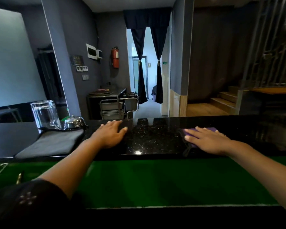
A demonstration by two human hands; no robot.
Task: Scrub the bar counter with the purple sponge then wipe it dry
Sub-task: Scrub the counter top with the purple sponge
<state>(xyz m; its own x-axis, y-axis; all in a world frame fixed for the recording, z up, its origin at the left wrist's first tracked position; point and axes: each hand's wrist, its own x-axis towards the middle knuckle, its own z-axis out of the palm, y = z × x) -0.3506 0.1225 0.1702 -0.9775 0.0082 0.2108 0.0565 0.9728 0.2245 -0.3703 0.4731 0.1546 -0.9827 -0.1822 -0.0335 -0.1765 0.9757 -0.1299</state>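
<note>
The surface (152,138) is black polished stone with small bright specks, and it runs from left to right across the view. Both hands lie on it, palms down.

The right hand (206,139) rests flat on the purple sponge (210,129), on the right part of the surface. The fingers are stretched and a little spread, so the hand presses on the sponge from above and does not close around it. The purple shows past the fingertips at the far side and beside the thumb at the left. A dark layer or cord (I cannot tell which) comes out from under the hand toward the near edge.

The left hand (111,134) lies open and flat on the bare stone, left of the middle, with the fingers pointing to the far edge. It holds nothing.

Further left, a folded grey cloth (53,142) lies on the surface, well apart from the sponge. Just behind the cloth stands a clear glass (44,114), and beside it, to the right, a small shiny metal bell (73,122).

Below the near edge of the surface there is a green panel (155,180).
</note>
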